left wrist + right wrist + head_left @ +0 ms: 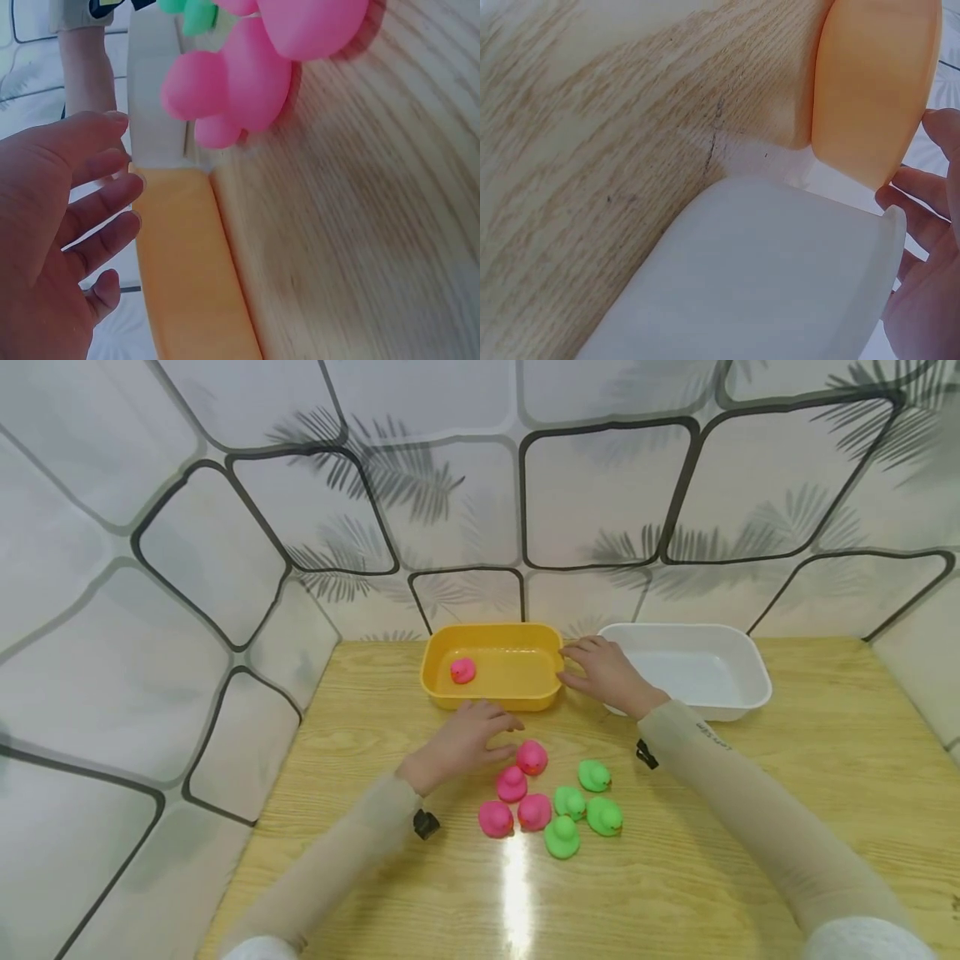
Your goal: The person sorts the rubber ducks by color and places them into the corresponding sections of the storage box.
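Observation:
My left hand (467,742) is above the table near the front wall of the yellow tray (491,703), its fingers spread and relaxed with nothing held. Close under its fingertips lies a pink rubber duck (532,757); other pink ducks (512,784) cluster just nearer to me. My right hand (606,675) reaches between the two trays. In the right wrist view its thumb and fingertips (889,196) are right at the yellow tray's (874,82) rim, loosely extended. One pink duck (462,671) sits inside the yellow tray, toward its left end.
A white tray (693,664) stands right of the yellow one, with the right hand overlapping its left edge. Several green ducks (570,802) lie beside the pink ones on the wooden table (360,893). A patterned wall (465,602) rises behind the trays.

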`<state>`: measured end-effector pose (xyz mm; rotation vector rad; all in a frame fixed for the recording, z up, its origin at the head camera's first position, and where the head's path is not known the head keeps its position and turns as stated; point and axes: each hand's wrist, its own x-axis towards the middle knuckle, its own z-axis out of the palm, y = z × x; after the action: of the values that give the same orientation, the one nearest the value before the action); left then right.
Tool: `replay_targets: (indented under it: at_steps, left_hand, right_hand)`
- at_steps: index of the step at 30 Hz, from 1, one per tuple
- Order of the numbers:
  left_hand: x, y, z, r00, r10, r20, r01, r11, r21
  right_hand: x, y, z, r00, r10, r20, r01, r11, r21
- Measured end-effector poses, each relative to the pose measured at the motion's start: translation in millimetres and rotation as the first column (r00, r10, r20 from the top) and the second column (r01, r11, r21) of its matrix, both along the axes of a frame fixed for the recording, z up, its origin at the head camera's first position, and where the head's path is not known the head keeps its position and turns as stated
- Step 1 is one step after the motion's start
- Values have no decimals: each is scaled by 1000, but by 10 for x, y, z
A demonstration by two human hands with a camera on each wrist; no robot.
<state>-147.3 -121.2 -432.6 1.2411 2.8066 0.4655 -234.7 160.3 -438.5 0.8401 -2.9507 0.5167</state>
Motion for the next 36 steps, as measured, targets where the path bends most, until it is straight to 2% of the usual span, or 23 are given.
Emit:
replay_targets:
  at_steps: [13, 18, 36]
  left_hand:
    - [21, 202, -69, 996, 6, 87, 5, 992, -129]
    - [15, 249, -100, 996, -1, 87, 14, 988, -155]
    - [6, 308, -141, 998, -19, 55, 27, 987, -161]
  right_hand:
    - [-10, 5, -24, 1000, 6, 5, -5, 1000, -14]
    - [-16, 5, -29, 1000, 7, 4, -7, 1000, -23]
    - [-22, 9, -21, 1000, 4, -2, -4, 1000, -13]
